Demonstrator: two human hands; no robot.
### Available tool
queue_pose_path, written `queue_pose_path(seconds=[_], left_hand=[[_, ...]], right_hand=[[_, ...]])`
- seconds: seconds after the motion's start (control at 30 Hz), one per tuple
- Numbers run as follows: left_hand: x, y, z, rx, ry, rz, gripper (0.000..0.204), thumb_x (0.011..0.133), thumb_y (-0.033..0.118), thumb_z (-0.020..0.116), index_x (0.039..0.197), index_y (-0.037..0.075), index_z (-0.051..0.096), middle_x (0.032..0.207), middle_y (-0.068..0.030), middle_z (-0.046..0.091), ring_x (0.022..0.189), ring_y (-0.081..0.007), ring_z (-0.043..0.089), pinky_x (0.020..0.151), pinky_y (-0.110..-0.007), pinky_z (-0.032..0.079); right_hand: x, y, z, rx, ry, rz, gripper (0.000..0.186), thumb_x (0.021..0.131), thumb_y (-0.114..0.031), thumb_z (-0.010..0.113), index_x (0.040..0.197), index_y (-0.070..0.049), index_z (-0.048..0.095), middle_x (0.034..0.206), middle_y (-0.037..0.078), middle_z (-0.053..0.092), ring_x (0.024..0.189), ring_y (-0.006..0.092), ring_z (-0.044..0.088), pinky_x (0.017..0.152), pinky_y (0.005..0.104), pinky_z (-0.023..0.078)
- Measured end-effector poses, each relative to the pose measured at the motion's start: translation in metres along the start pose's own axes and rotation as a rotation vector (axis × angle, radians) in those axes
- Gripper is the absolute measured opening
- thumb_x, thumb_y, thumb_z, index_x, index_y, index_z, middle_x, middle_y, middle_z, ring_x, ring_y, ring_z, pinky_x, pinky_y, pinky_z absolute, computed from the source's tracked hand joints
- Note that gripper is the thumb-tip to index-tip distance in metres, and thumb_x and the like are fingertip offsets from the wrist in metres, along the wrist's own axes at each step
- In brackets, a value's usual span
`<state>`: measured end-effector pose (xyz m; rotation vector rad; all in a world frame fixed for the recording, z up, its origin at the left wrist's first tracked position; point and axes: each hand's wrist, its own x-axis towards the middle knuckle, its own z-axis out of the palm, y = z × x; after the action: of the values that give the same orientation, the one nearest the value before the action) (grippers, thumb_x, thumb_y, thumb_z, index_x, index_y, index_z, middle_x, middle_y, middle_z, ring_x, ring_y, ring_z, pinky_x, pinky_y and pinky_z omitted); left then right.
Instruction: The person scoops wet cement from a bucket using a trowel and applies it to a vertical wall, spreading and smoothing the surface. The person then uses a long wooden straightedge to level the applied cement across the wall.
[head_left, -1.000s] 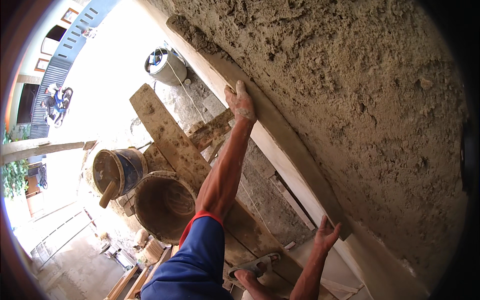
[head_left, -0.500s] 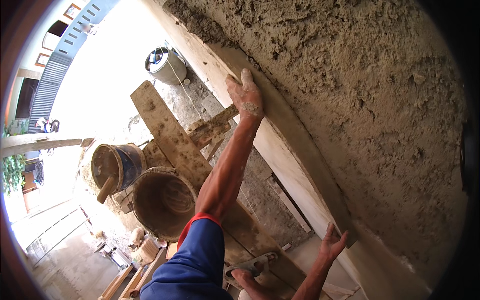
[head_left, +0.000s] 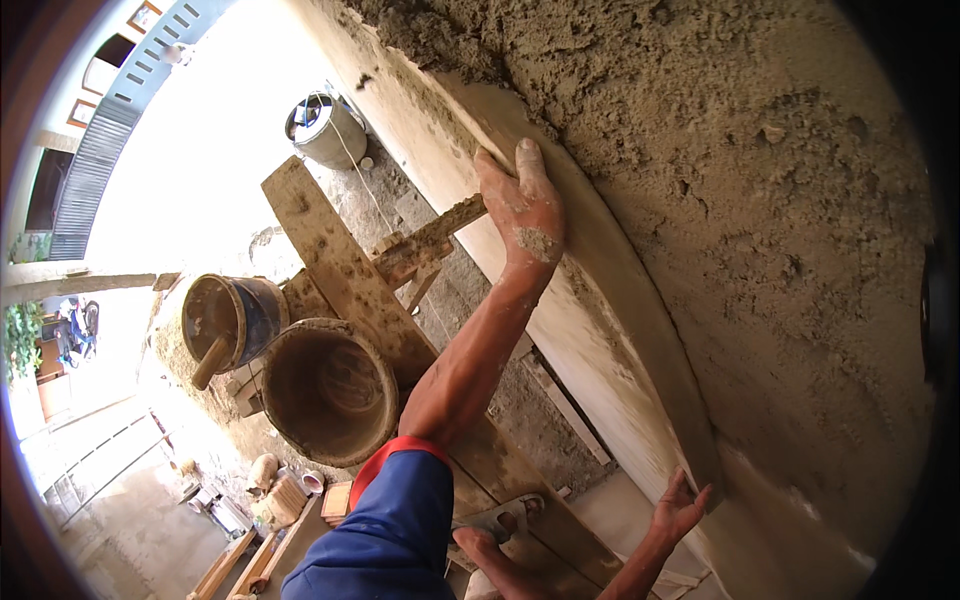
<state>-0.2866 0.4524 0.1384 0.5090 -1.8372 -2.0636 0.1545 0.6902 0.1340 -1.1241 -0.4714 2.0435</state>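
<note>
A long, flat straightedge board (head_left: 640, 310), coated in grey mortar and curved by the lens, lies along the wall. My left hand (head_left: 525, 210), smeared with mortar, grips its upper part with fingers and thumb over the edge. Near its lower end, my right hand (head_left: 680, 510) holds the edge between thumb and fingers; part of its grip is hidden. Rough wet mortar (head_left: 780, 220) covers the wall right of the board. A smoother plastered band (head_left: 570, 330) shows on the board's left side.
Below are mortar-stained scaffold planks (head_left: 340, 270) with a sandalled foot (head_left: 500, 525) on them. An open bucket (head_left: 330, 390) stands beside a second bucket (head_left: 215, 330) with a wooden handle sticking out. A drum (head_left: 330, 135) sits on the ground beyond.
Both hands and the board have shifted slightly right and down in the picture. More of the smooth plastered band shows left of the board. My grip looks the same.
</note>
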Motion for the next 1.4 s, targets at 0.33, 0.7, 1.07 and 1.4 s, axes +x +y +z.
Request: queue_pose_path(seconds=[0.33, 0.7, 1.07, 1.4], left_hand=[[-0.102, 0.152, -0.009, -0.287, -0.243, -0.14, 0.041, 0.095, 0.02, 0.049, 0.124, -0.005, 0.036, 0.105, -0.0194, 0.054, 0.094, -0.0243, 0.054, 0.084, -0.036, 0.045], [-0.251, 0.308, -0.078, -0.367, -0.156, -0.641, 0.042, 0.094, 0.02, 0.052, 0.125, -0.001, 0.034, 0.117, -0.0169, 0.049, 0.109, -0.0223, 0.049, 0.092, -0.035, 0.041], [-0.276, 0.354, -0.155, -0.52, 0.144, -1.006, 0.04, 0.094, 0.031, 0.052, 0.117, 0.0, 0.043, 0.103, -0.0126, 0.057, 0.086, -0.0227, 0.061, 0.071, -0.038, 0.055], [-0.175, 0.245, -0.259, -1.095, 0.623, -1.168, 0.029, 0.093, 0.03, 0.053, 0.112, 0.008, 0.055, 0.107, -0.0096, 0.063, 0.094, -0.0278, 0.063, 0.084, -0.048, 0.052]], right_hand=[[-0.062, -0.149, -0.018, 0.002, -0.078, 0.0, 0.05, 0.089, -0.021, 0.061, 0.125, 0.009, 0.043, 0.123, 0.024, 0.051, 0.115, 0.0348, 0.048, 0.096, 0.0403, 0.049], [-0.285, -0.408, 0.075, -0.652, 0.169, -0.434, 0.057, 0.081, -0.053, 0.06, 0.119, -0.011, 0.057, 0.113, 0.014, 0.059, 0.104, 0.0285, 0.053, 0.098, 0.0526, 0.036], [-0.416, -0.455, 0.286, -0.69, -0.609, -0.698, 0.043, 0.084, -0.038, 0.056, 0.117, -0.012, 0.059, 0.112, 0.012, 0.061, 0.103, 0.0282, 0.056, 0.094, 0.0433, 0.042], [-0.519, -0.162, 0.469, -0.812, -1.366, -0.436, 0.071, 0.069, -0.028, 0.064, 0.13, -0.013, 0.031, 0.11, 0.006, 0.045, 0.108, 0.0248, 0.046, 0.102, 0.046, 0.035]])
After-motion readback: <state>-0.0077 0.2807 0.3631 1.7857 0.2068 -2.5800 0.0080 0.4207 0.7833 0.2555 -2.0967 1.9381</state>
